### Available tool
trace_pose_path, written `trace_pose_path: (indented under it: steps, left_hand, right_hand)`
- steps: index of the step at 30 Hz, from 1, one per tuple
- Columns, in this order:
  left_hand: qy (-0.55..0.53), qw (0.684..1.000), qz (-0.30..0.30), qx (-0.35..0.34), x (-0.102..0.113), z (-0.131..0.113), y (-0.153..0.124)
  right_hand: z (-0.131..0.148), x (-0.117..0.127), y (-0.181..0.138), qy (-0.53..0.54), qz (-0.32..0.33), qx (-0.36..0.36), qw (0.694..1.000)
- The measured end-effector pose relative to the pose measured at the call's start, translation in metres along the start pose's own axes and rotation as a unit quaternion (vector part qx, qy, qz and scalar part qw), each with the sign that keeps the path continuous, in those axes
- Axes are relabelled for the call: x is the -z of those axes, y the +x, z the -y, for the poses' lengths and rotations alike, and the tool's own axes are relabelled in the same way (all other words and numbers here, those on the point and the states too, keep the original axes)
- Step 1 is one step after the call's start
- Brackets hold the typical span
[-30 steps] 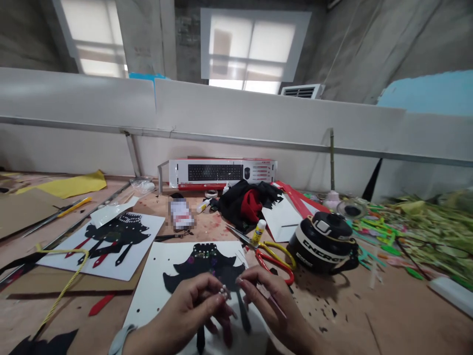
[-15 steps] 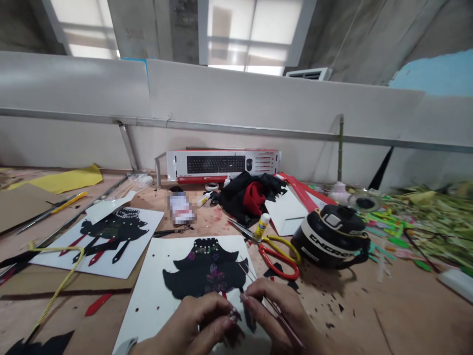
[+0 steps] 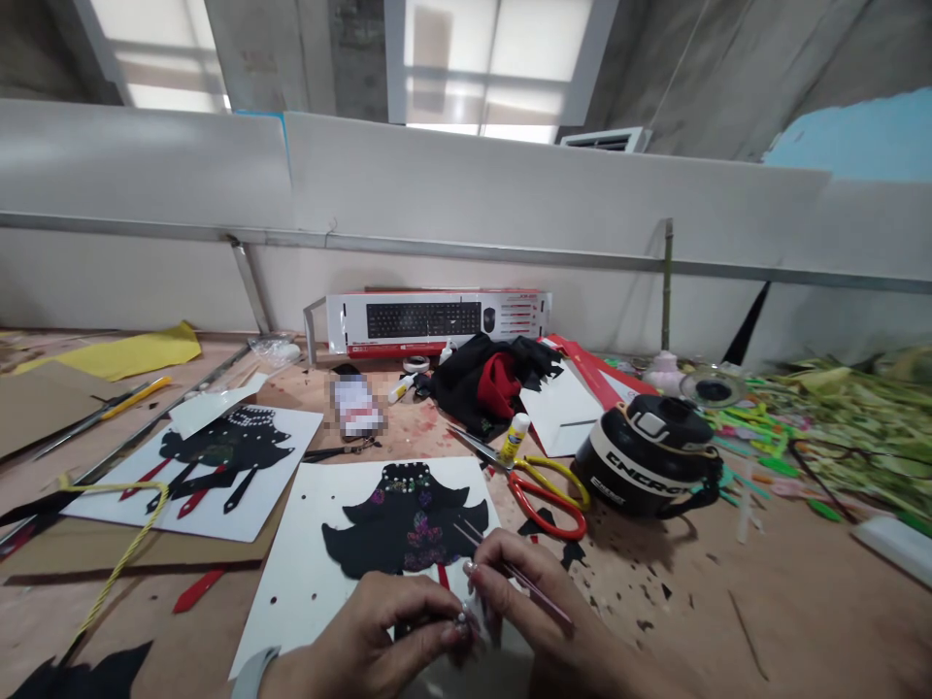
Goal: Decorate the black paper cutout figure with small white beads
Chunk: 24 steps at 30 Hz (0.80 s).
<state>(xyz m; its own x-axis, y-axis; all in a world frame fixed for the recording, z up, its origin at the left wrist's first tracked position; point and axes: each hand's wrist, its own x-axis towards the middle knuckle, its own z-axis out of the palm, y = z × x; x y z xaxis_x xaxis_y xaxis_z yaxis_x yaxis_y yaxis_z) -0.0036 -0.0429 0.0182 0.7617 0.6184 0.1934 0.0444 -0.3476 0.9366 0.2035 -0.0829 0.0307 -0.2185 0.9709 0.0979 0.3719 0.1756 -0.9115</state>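
Observation:
Both my hands meet at the bottom centre, over the near edge of a white card (image 3: 313, 553) that bears a black paper cut-out (image 3: 408, 524) decorated with beads. My left hand (image 3: 385, 631) pinches a small pearl-like bead strip (image 3: 461, 615) between thumb and fingers. My right hand (image 3: 528, 607) is closed on thin metal tweezers (image 3: 510, 571), whose tips point up and left over the cut-out. The fingertips of both hands touch at the bead strip.
A second white card with a black cut-out (image 3: 218, 456) lies at left, with a yellow cord (image 3: 123, 553) beside it. Red-and-yellow scissors (image 3: 543, 490), a glue stick (image 3: 516, 437), a black flask (image 3: 648, 456), a keyboard box (image 3: 437, 320) and green paper scraps (image 3: 822, 427) lie farther off.
The view tilted up a little, so my hands sit lower in frame. My hands stay together on the bead strip; the tweezers show more clearly in the right hand.

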Motion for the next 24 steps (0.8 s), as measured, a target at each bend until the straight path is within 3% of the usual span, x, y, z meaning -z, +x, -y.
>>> trace_pose_path:
  steps: [4,10,18,24]
  left_hand:
    - [-0.041,0.999,-0.005,-0.018,-0.001,0.003,0.0]
    - [-0.103,0.995,-0.004,0.015,-0.003,0.004,0.001]
    - [-0.02,0.998,-0.021,-0.059,-0.004,0.005,0.0]
    - [0.084,0.977,-0.067,-0.182,-0.003,0.006,-0.002]
  right_hand:
    - [-0.007,0.001,-0.001,0.072,0.023,-0.038,0.996]
    - [0.002,0.003,-0.004,0.008,0.009,-0.035,0.999]
    - [-0.01,-0.006,0.001,0.078,0.02,-0.09,0.993]
    - [-0.007,-0.013,0.0,0.009,-0.028,-0.049,0.998]
